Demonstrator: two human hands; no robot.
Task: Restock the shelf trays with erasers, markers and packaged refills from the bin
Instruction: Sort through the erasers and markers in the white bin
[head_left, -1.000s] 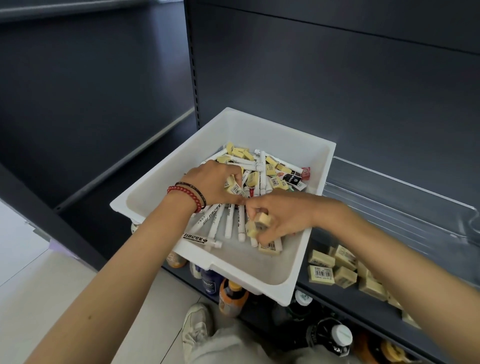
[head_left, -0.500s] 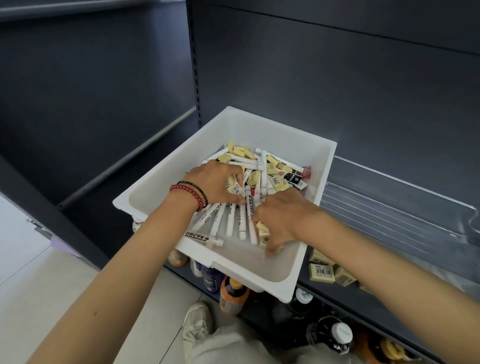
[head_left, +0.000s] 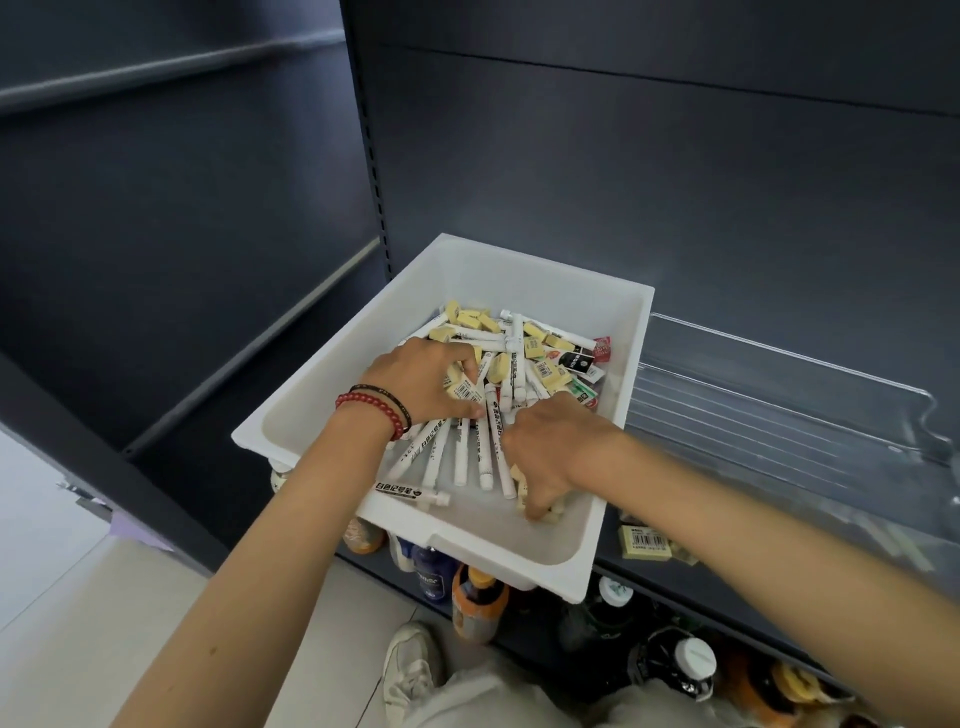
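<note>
White rectangular plastic bin (head_left: 322, 415) sits on the dark grey metal shelf (head_left: 639, 582), with its near corner overhanging the shelf front. Inside it, white cylindrical markers (head_left: 483, 462) are fanned across the middle and small yellow erasers (head_left: 470, 319) are heaped toward the far end. A few red, black and green packaged refills (head_left: 579, 361) lie against the far right wall. Left hand (head_left: 415, 382), with a red bead bracelet (head_left: 371, 408) and a thin dark band on the wrist, lies on top of the pile. Its fingers (head_left: 462, 358) curl down onto barcode-labelled erasers; can't tell if it actually grips any. Right hand (head_left: 553, 452) is down in the near right part of the bin, fingers curled and clenched around a couple of the small yellow erasers, tips at the bin floor. Clear plastic shelf tray (head_left: 779, 395) is just beside the bin on the right; touching or not, can't tell. Loose yellow eraser blocks (head_left: 644, 540) lie on the shelf in front of that tray, partly hidden by the right forearm. Assorted drink bottles (head_left: 478, 608) stand on the level below. A white sneaker (head_left: 410, 670) is on the pale tiled floor (head_left: 78, 597).
</note>
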